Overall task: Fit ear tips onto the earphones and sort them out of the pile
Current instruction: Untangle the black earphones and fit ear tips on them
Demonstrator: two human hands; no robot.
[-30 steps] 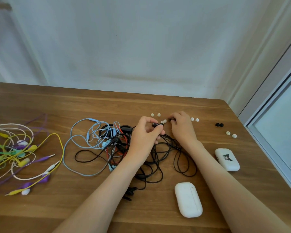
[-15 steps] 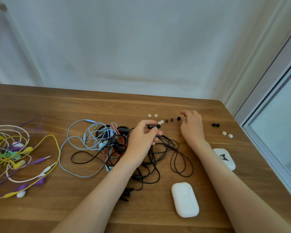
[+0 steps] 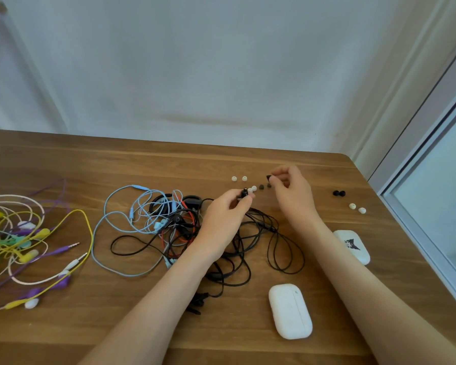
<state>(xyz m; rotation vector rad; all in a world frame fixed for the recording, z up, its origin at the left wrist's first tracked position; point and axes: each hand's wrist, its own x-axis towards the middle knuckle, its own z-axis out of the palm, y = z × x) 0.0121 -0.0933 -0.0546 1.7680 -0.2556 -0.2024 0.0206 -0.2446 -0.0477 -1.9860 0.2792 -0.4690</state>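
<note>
Two hands work above the tangled pile [image 3: 195,233]: the left hand [image 3: 225,217] pinches a black earbud [image 3: 244,192] by its stiff body, the right hand [image 3: 291,191] pinches what looks like a black ear tip [image 3: 268,177], soft, light, likely easily crushed; hold its rim

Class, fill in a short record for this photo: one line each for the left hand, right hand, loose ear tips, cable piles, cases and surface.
left hand: left hand pinches a black earbud above the black cable tangle
right hand: right hand lifts a black ear tip between fingertips
loose ear tips: white pair at back; black pair and white pair on the right
cable piles: blue, red and black mixed centre; coloured pile left
cases: plain white case; printed white case
surface: wooden table
</note>
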